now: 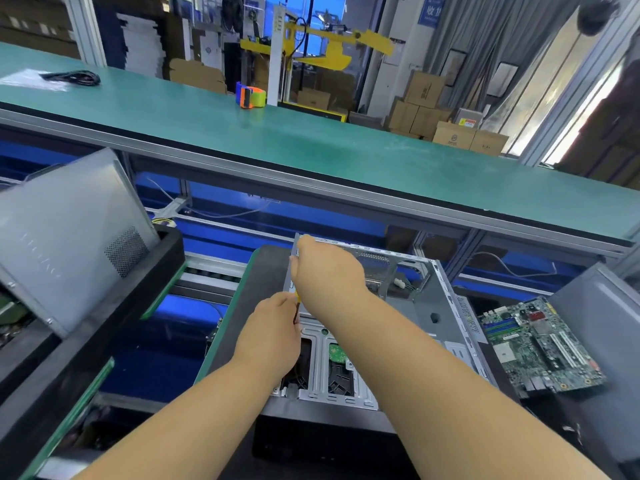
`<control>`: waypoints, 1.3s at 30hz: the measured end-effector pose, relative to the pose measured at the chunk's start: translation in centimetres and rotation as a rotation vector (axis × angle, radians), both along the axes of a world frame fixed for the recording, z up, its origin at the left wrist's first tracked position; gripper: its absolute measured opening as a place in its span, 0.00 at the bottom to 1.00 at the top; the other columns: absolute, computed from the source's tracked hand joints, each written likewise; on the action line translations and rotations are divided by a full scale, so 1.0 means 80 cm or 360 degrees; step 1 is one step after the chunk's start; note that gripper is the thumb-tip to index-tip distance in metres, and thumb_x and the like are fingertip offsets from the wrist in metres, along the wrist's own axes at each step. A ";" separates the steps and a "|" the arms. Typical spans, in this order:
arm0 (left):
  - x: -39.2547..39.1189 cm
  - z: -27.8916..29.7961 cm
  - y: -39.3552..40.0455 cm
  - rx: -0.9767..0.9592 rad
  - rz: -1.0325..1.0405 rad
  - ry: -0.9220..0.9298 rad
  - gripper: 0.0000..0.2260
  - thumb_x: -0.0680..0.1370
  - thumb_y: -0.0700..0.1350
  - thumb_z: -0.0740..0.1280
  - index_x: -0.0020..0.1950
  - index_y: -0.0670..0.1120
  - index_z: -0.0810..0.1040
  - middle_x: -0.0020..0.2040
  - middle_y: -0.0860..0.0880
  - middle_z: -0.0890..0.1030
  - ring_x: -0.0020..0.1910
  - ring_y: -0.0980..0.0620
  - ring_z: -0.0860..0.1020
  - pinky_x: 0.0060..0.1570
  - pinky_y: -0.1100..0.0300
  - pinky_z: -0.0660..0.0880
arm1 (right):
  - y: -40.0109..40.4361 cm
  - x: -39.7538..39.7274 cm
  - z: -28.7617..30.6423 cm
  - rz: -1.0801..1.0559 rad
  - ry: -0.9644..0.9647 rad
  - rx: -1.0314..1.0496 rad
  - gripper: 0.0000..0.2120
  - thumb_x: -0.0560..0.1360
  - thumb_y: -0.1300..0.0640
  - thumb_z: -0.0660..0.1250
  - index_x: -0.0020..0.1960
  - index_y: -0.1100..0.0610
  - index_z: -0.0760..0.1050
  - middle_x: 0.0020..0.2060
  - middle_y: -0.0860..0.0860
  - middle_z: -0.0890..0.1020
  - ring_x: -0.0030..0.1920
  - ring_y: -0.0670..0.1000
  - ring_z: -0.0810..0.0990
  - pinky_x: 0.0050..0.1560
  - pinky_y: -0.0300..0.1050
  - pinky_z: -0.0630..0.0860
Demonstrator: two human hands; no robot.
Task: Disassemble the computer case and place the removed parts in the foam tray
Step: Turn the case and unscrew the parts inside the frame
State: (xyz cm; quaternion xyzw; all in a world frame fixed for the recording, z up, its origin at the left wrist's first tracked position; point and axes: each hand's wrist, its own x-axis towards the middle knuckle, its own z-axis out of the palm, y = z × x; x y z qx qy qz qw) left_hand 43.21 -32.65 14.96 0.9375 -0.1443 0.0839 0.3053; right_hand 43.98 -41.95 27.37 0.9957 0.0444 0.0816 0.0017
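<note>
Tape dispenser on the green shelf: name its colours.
Orange, blue and yellow-green tape dispenser, seen in the head view.

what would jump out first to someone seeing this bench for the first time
The two bare arms meeting over the open metal computer case at centre: the right hand grips its far left corner, while the left hand holds a yellow-handled screwdriver just below. Next, the green motherboard lying to the right of the case, and a grey side panel leaning at the left.
</note>
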 end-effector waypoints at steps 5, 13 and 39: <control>0.004 -0.006 -0.001 -0.0010 0.0066 -0.0027 0.07 0.78 0.43 0.63 0.44 0.54 0.68 0.39 0.59 0.67 0.41 0.56 0.71 0.35 0.67 0.64 | 0.013 0.002 -0.001 0.0090 0.0031 0.0004 0.13 0.84 0.58 0.55 0.67 0.60 0.65 0.30 0.50 0.68 0.30 0.52 0.68 0.27 0.44 0.59; 0.009 -0.012 -0.002 -0.0011 0.0075 0.0004 0.03 0.78 0.45 0.63 0.51 0.51 0.73 0.49 0.57 0.73 0.46 0.55 0.73 0.45 0.58 0.77 | 0.011 0.006 0.003 0.0175 0.0037 -0.0019 0.10 0.84 0.58 0.53 0.62 0.61 0.67 0.29 0.50 0.67 0.28 0.50 0.64 0.26 0.45 0.56; 0.007 -0.010 0.001 -0.0010 0.0019 -0.0118 0.04 0.78 0.46 0.65 0.52 0.51 0.74 0.52 0.59 0.70 0.49 0.55 0.71 0.45 0.60 0.75 | -0.024 -0.005 0.011 0.0148 0.0206 0.0643 0.12 0.81 0.44 0.60 0.48 0.52 0.65 0.36 0.48 0.75 0.35 0.49 0.72 0.31 0.46 0.63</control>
